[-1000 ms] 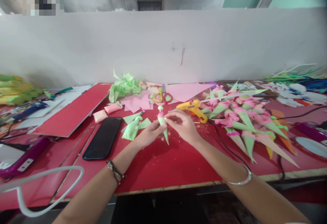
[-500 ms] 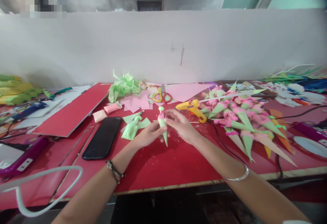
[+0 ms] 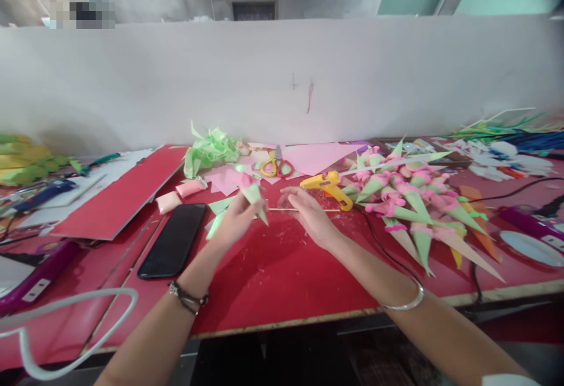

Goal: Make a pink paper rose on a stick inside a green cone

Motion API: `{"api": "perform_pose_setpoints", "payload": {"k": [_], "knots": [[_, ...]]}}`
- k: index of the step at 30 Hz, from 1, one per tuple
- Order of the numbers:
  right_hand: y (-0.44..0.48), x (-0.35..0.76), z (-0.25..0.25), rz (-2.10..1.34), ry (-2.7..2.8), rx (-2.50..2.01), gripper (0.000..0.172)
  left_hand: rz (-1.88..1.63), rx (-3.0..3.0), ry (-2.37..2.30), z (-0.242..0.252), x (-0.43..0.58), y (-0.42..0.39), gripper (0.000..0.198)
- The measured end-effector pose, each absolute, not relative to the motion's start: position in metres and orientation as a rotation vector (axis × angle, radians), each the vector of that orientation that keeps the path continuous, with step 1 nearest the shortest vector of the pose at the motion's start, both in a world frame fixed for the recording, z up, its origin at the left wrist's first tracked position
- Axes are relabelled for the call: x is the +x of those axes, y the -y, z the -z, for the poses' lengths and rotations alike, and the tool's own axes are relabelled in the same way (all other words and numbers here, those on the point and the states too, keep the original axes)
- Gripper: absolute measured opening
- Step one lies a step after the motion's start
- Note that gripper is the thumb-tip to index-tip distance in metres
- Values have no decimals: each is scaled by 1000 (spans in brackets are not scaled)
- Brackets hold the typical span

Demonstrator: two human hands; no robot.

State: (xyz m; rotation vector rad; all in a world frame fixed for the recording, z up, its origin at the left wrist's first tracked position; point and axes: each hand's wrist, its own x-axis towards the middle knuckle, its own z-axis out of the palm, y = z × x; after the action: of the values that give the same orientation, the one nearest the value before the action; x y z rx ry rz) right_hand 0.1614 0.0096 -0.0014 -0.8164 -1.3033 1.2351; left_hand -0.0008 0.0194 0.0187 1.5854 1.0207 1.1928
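My left hand [image 3: 237,217] is closed around a small paper cone [image 3: 252,193], pale green with a pink top and a light green ball at its tip; the narrow end points down. Across a gap, my right hand [image 3: 311,212] hovers with its fingers apart and nothing in them, slightly blurred. A thin stick [image 3: 282,209] lies between the hands and runs behind the right one. Just beyond that hand rests a yellow glue gun [image 3: 328,184]. My left hand partly covers a light green bag [image 3: 214,226].
Many pink-and-green paper cones [image 3: 416,201] are piled on the right. Scissors [image 3: 277,166], pink paper [image 3: 324,157] and crumpled green paper [image 3: 214,150] lie at the back. A black phone [image 3: 174,240] and a red board [image 3: 118,192] are on the left.
My left hand has moved left with the paper cone. My right hand has come away from the cone, and the stick between the hands now shows.
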Motion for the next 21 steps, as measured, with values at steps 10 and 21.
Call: {"api": "perform_pose_setpoints", "payload": {"k": [10,21], "knots": [[-13,154,21,-587,1830,-1000,12,-1406,1229,-1106,-23,-25,-42,7],[-58,75,21,-231,2120,-1213,25,-1281,1751,-1656,5,-58,-66,20]]}}
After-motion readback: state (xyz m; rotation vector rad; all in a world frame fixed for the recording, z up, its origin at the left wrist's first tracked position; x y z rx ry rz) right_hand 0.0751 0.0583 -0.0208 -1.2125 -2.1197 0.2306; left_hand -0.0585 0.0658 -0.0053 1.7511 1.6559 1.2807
